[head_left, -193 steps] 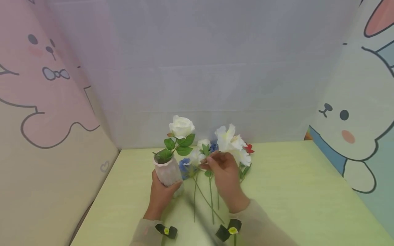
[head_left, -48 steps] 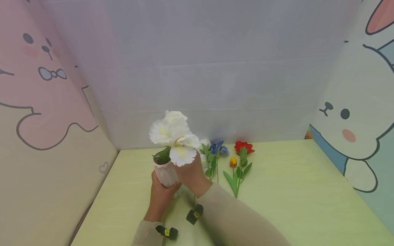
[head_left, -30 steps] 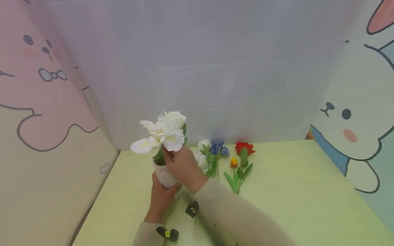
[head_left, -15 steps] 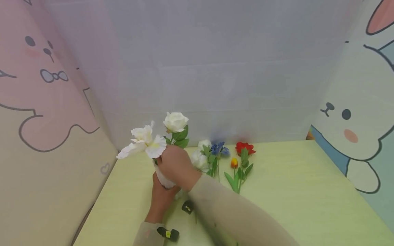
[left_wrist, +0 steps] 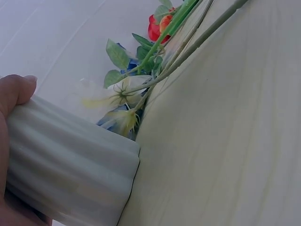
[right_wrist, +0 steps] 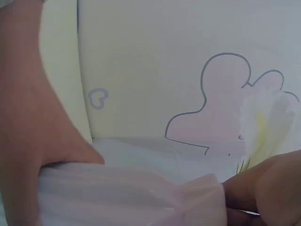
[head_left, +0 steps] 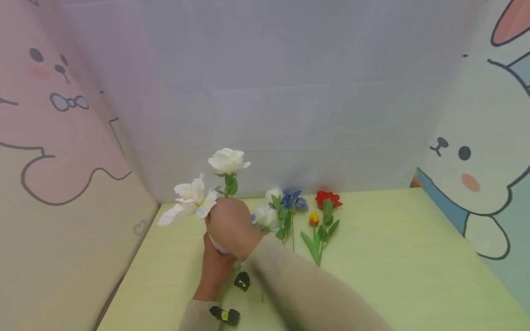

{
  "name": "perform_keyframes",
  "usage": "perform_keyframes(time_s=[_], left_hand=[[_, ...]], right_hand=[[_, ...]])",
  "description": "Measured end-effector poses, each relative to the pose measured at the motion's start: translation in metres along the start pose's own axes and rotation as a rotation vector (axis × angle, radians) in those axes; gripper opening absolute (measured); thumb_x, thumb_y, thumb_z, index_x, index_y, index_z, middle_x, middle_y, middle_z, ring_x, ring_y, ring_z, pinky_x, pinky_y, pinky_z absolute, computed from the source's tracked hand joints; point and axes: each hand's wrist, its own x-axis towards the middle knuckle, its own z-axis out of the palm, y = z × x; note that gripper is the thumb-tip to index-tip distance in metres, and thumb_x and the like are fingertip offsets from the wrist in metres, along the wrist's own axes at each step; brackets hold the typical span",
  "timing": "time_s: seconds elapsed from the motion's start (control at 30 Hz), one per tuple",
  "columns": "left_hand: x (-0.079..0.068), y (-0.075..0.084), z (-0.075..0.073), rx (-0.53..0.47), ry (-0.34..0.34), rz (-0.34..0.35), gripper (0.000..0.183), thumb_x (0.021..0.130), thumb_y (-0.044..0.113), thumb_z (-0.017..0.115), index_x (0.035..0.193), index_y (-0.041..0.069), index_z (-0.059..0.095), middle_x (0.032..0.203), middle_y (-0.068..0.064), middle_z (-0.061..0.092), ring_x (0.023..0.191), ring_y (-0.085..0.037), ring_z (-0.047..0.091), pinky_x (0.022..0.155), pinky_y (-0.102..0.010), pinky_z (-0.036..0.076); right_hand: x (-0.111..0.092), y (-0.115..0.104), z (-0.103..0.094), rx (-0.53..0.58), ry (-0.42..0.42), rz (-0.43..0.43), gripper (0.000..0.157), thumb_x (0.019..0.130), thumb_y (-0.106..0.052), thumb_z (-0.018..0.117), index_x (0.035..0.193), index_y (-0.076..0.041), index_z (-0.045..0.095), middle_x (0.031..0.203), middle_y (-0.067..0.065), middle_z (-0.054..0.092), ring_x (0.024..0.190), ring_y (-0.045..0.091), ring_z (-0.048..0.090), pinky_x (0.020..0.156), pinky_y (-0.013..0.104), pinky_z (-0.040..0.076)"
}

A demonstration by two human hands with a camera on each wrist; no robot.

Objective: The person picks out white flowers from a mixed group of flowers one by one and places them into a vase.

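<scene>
My left hand (head_left: 216,269) grips a white ribbed vase (left_wrist: 70,162), thumb and fingers around its body. In the head view most of the vase is hidden behind my right hand (head_left: 233,226). At the vase mouth, the right hand pinches the stem of a white artificial iris (head_left: 189,201), its bloom leaning out to the left. The right wrist view has those fingers right at the vase rim (right_wrist: 218,200); the stem's lower end is hidden. A white artificial rose (head_left: 228,161) with green leaves rises upright behind the right hand.
On the yellow-green table (head_left: 393,257), to the right of the vase, lie white flowers (head_left: 267,216), a blue flower (head_left: 295,200), an orange-yellow tulip (head_left: 314,219) and a red flower (head_left: 328,199). A pale curtain (head_left: 290,115) stands behind the table.
The white iris, on the table at the right 6.4 s ago, is now at the vase mouth in my right hand, which moved left and down. The left hand keeps its grip; the rose turned slightly.
</scene>
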Motion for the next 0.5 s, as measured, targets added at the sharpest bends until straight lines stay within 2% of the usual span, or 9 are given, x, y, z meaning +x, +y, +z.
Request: perform_keyframes(time_s=[0.1,0.2,0.3,0.33,0.4,0.5], left_hand=[[0.0,0.001,0.0,-0.011,0.004,0.001,0.099,0.079,0.017,0.088,0.155,0.01,0.025,0.14,-0.017,0.051,0.12,-0.03,0.053,0.099,-0.052,0.042],[0.0,0.001,0.0,-0.021,0.004,0.012,0.1,0.079,0.017,0.088,0.156,0.01,0.024,0.143,-0.018,0.05,0.121,-0.031,0.053,0.099,-0.053,0.043],[0.0,0.0,0.0,0.011,0.005,0.053,0.097,0.082,0.017,0.086,0.156,0.01,0.025,0.144,-0.018,0.049,0.123,-0.031,0.054,0.098,-0.054,0.044],[0.001,0.0,0.0,0.053,0.011,0.089,0.092,0.083,0.016,0.085,0.154,0.007,0.028,0.143,-0.018,0.05,0.122,-0.031,0.054,0.097,-0.055,0.045],[0.003,-0.001,0.001,0.187,0.023,0.205,0.074,0.085,0.012,0.079,0.146,0.0,0.04,0.14,-0.021,0.05,0.121,-0.035,0.053,0.095,-0.057,0.045],[0.006,-0.002,0.002,0.405,0.069,0.395,0.041,0.084,0.004,0.072,0.122,-0.007,0.057,0.128,-0.024,0.054,0.112,-0.039,0.052,0.09,-0.059,0.046]], right_hand=[[0.001,-0.004,-0.005,0.035,-0.066,0.05,0.034,0.103,-0.033,0.063,0.073,-0.019,0.069,0.073,-0.007,0.063,0.074,0.015,0.066,0.058,0.032,0.052],[0.001,-0.005,-0.008,0.118,-0.116,0.093,0.03,0.102,-0.029,0.065,0.073,-0.019,0.065,0.069,-0.007,0.059,0.068,0.014,0.063,0.054,0.032,0.048],[-0.004,-0.002,-0.011,0.155,-0.119,0.043,0.026,0.101,-0.019,0.064,0.075,-0.021,0.061,0.07,-0.008,0.057,0.065,0.011,0.058,0.051,0.031,0.044],[-0.007,-0.002,-0.012,0.161,-0.109,0.013,0.027,0.101,-0.016,0.063,0.075,-0.021,0.06,0.071,-0.008,0.056,0.064,0.01,0.056,0.051,0.03,0.042],[-0.013,0.0,-0.013,0.166,-0.074,-0.051,0.029,0.102,-0.013,0.059,0.074,-0.022,0.057,0.071,-0.009,0.054,0.063,0.009,0.053,0.051,0.029,0.039],[-0.021,0.002,-0.015,0.177,-0.001,-0.119,0.034,0.103,-0.011,0.055,0.07,-0.021,0.053,0.067,-0.008,0.05,0.061,0.008,0.048,0.051,0.028,0.036]])
